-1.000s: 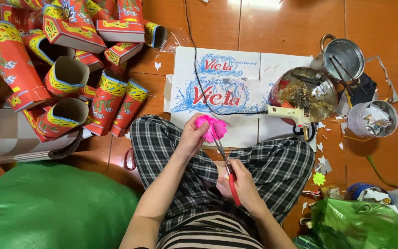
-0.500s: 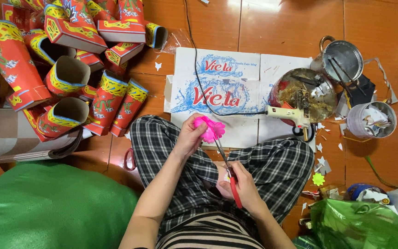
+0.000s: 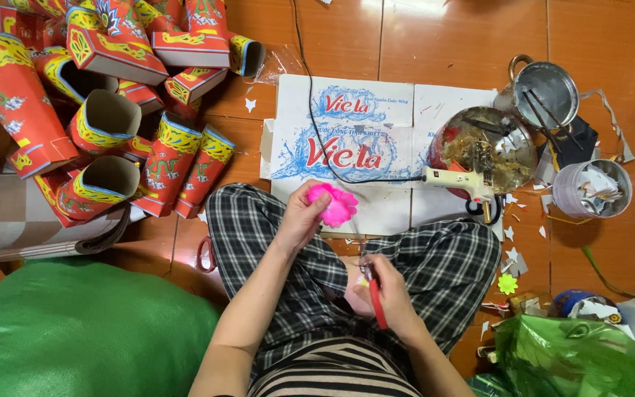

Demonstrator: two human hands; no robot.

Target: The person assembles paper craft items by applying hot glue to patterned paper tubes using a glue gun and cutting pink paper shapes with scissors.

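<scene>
While left hand (image 3: 304, 217) grips one pink flower (image 3: 334, 204), right hand (image 3: 385, 300) grips one scissors (image 3: 373, 288).

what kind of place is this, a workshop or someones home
Probably a home floor used for paper craft work: red-brown floor tiles, a heap of red and yellow decorated paper boots, a cream glue gun on flattened white cardboard.

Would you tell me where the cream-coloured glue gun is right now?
In the head view, the cream-coloured glue gun lies right of centre on the flattened white cardboard box, beside the round metal tray.

Pink paper flower (image 3: 336, 206); red-handled scissors (image 3: 373, 294); black-white plaid trousers (image 3: 450, 268); green sack (image 3: 75, 338).
</scene>
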